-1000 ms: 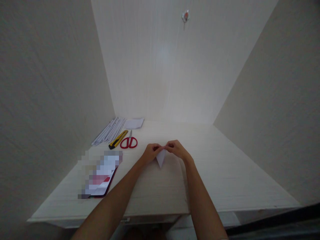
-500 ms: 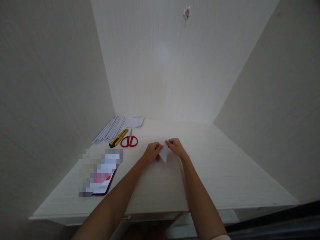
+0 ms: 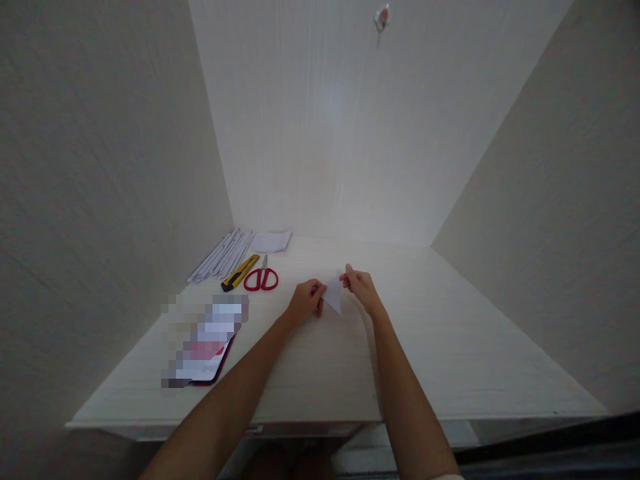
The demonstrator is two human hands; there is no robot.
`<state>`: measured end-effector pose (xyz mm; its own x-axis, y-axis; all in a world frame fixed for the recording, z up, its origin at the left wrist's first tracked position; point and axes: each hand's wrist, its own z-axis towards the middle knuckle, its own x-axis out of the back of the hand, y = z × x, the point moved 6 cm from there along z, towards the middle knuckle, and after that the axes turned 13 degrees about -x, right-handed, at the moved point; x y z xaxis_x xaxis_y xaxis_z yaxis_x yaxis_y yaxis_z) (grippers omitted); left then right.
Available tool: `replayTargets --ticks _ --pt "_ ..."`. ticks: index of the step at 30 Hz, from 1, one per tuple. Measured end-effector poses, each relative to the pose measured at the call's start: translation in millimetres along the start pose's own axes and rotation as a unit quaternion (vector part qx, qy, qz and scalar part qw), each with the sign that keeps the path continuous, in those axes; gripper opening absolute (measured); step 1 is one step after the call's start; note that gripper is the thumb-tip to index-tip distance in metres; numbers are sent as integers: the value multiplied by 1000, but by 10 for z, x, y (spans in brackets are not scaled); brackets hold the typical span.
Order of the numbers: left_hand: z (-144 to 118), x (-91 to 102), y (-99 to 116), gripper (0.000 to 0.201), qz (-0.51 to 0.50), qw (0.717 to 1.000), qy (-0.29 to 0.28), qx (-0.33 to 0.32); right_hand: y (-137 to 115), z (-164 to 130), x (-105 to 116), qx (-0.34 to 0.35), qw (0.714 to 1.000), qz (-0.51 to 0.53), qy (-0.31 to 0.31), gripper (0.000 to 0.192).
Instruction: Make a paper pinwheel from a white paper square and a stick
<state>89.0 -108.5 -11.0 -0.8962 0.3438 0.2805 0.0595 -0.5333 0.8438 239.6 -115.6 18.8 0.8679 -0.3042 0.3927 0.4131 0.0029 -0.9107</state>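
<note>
A small folded piece of white paper, roughly a triangle with one corner pointing down, is held just over the table. My left hand pinches its left side between thumb and fingers. At its right edge is my right hand, index finger lifted and fingers apart. Whether a fingertip there still touches the paper is too small to tell.
On the left of the white table lie red-handled scissors, a yellow box cutter, several folded paper strips and a paper stack. A partly blurred phone lies nearer me. Walls enclose the table's sides and back.
My right hand's fingers have loosened from the paper's upper right side, the index finger rising. The paper has turned slightly in my left hand, and the camera view has shifted a little.
</note>
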Motion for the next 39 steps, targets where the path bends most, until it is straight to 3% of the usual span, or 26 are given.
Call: replayTargets --ticks 4,9,13,20,24,27,33,39 --pt "8 1 73 25 10 1000 10 -11 -72 -65 -179 21 998 -19 -64 42" --pt "4 -10 85 26 -39 999 11 7 -87 -86 -270 18 996 31 -77 34" --pt "0 -69 47 34 -90 995 -33 34 -110 -96 -299 27 995 53 -77 32" --pt "6 -118 70 30 -155 982 -86 58 -109 -54 -196 42 999 22 -17 33" --pt "-30 -124 15 23 -156 981 -94 68 18 13 138 6 990 78 115 37" --pt "-17 -105 -40 27 -174 980 -66 65 100 31 260 -24 980 114 163 37" --pt "49 -141 -47 45 -221 972 -38 65 9 -35 -46 -12 986 143 84 38" --pt "65 -106 -29 32 -163 985 -13 51 23 -23 -255 -15 989 140 35 33"
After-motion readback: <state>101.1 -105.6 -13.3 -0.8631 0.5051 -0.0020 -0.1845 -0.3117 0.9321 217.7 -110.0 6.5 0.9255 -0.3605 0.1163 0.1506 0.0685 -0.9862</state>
